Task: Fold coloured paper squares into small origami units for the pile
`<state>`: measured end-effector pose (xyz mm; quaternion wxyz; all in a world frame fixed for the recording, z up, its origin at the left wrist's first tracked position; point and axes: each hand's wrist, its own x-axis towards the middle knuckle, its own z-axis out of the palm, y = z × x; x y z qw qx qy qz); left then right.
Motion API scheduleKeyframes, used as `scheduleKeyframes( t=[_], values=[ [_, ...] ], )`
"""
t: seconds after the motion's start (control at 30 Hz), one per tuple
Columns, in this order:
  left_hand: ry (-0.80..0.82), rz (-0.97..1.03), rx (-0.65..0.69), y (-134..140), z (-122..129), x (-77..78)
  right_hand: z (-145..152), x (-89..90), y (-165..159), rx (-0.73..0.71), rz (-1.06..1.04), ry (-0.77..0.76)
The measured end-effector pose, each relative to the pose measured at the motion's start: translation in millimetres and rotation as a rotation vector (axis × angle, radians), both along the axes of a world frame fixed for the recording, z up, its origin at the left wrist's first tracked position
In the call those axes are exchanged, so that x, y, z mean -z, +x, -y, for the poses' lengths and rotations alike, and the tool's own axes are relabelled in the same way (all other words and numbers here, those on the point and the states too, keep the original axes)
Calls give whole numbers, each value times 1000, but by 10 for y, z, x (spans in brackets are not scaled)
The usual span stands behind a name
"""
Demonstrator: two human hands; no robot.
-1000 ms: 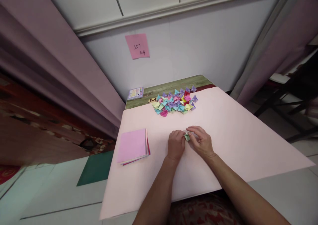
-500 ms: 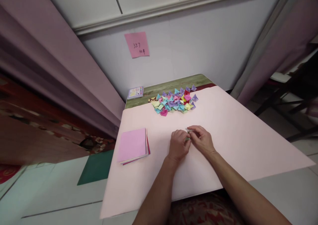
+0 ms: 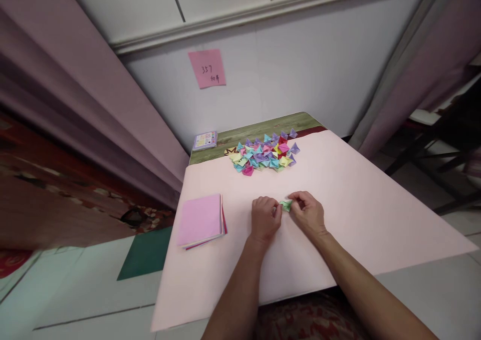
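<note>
At the middle of the pale pink sheet (image 3: 338, 205) that covers the table, seen from the head camera, both hands meet over a small green folded paper piece (image 3: 286, 205). The left hand (image 3: 265, 219) is curled, its fingertips pinching the piece's left end; the right hand (image 3: 308, 213) pinches the right end between thumb and forefinger, so the piece is held between them just above the sheet or touching it, which I cannot tell. At about twelve o'clock from the hands, well apart, lies a heap of finished folded pieces (image 3: 263, 153) in blue, purple, yellow and pink, and beyond it at eleven o'clock a small printed packet (image 3: 205, 140) rests on the bare green tabletop. At nine o'clock sits a stack of square pink paper (image 3: 201, 221). A pink note (image 3: 207, 68) is stuck on the wall. By my reading, the folding of this green piece is near its end, with the last creases being shaped or tucked; the next move probably calls for a firm, even pinch and small finger adjustments so the folds hold without crushing the points.
</note>
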<state>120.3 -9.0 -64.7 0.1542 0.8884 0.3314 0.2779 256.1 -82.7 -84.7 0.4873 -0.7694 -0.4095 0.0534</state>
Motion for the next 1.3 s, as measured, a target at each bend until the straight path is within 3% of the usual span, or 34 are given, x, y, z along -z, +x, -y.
scheduleKeyframes(
  t=[0.47,0.83,1.07,1.3],
  values=[
    [-5,-50,-4,4,52,-41,11,-46,-28,-125,199,-81],
    [6,-122,0,4,83,-66,24,-64,-97,-134,345,-165],
    [20,-153,-135,-2,81,-32,33,-39,-109,-176,386,-156],
    [23,-162,-147,40,139,-4,19,-75,-138,-142,433,-218]
  ],
)
